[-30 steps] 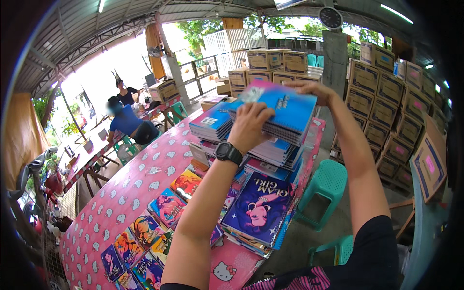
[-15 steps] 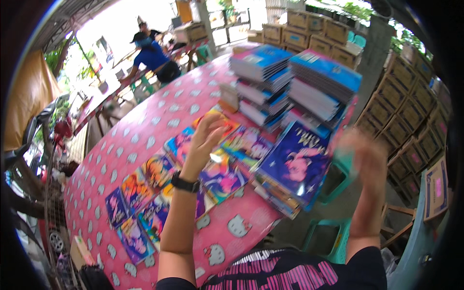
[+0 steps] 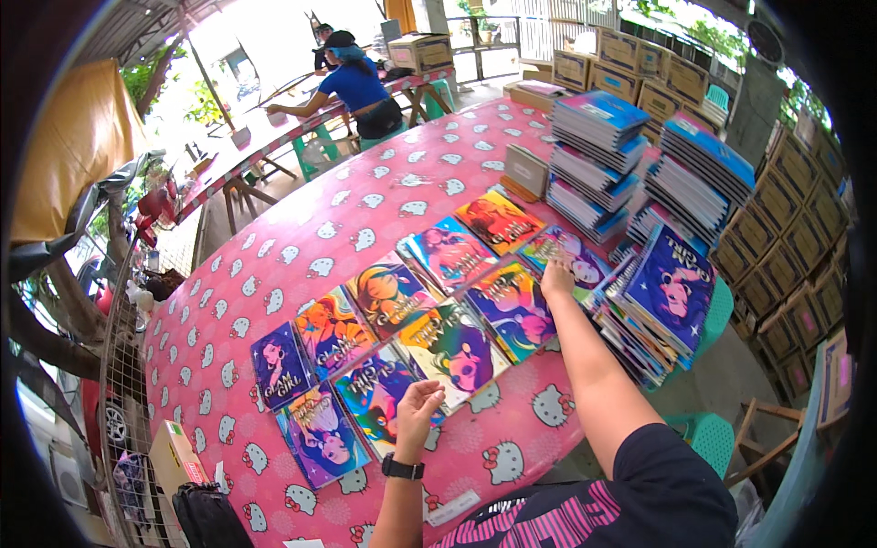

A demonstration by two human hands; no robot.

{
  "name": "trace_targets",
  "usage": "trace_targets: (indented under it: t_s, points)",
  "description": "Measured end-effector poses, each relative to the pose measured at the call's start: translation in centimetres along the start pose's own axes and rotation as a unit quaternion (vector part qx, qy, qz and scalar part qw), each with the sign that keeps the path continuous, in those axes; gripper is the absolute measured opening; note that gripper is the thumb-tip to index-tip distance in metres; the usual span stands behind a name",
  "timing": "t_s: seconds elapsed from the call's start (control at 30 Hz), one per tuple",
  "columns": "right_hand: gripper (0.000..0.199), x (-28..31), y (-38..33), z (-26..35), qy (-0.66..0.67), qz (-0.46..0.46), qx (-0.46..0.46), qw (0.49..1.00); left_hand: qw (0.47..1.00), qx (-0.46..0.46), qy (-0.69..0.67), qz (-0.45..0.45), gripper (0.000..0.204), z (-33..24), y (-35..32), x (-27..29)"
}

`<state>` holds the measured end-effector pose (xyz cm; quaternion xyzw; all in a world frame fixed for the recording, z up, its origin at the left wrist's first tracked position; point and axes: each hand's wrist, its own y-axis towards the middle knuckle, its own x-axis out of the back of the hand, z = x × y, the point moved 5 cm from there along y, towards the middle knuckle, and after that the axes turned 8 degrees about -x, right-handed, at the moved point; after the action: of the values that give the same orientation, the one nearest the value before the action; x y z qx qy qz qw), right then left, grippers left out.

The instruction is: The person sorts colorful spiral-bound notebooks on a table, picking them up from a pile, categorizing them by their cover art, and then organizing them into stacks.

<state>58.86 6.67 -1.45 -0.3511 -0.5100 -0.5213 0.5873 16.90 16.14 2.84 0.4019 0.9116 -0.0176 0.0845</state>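
Observation:
Colourful illustrated notebooks lie in two rows on the pink cat-print tablecloth (image 3: pixel 320 267). My right hand (image 3: pixel 558 279) reaches across to a purple and green notebook (image 3: pixel 585 260) at the right end of the far row; its fingers rest on the cover. My left hand (image 3: pixel 419 410), with a dark watch on the wrist, hovers with loosely bent fingers and nothing in it. It is over the near row, between a blue notebook (image 3: pixel 370 388) and a yellow and purple notebook (image 3: pixel 452 347). A pile of notebooks topped by a dark blue one (image 3: pixel 671 288) stands right of my right forearm.
Tall stacks of blue-covered notebooks (image 3: pixel 598 114) stand at the table's far right, beside a small grey upright block (image 3: pixel 527 169). Cardboard boxes (image 3: pixel 776 210) are piled beyond. A green stool (image 3: pixel 699 434) stands at the right. Two people work at another table (image 3: pixel 265 151).
My right hand has moved left from beside the pile onto the notebook in the far row. My left hand has drawn down and nearer to me. The view has shifted.

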Motion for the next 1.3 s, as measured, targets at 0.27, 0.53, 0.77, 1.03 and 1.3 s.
trace_targets:
  t_s: [0.27,0.53,0.77,1.03,1.3]
  points:
    - [0.03,9.8,-5.3,8.4,0.085,0.032,0.16,0.983,0.964,0.06,-0.257,-0.044,0.044,-0.1,8.9,-4.1]
    - [0.053,2.1,1.7,13.2,0.05,0.069,0.233,0.969,0.962,0.081,-0.227,-0.126,0.029,5.9,11.1,-1.3]
    - [0.033,-3.3,3.6,11.2,0.169,0.038,0.244,0.954,0.958,0.068,-0.185,-0.209,0.041,3.9,9.7,3.2]
    - [0.015,8.5,-11.0,13.5,0.404,-0.033,0.357,0.841,0.92,0.073,-0.337,-0.187,0.037,3.8,10.3,1.7]
    - [0.072,7.0,-17.7,3.9,0.034,0.226,0.363,0.903,0.976,0.029,-0.109,-0.187,0.039,2.8,4.3,5.5]
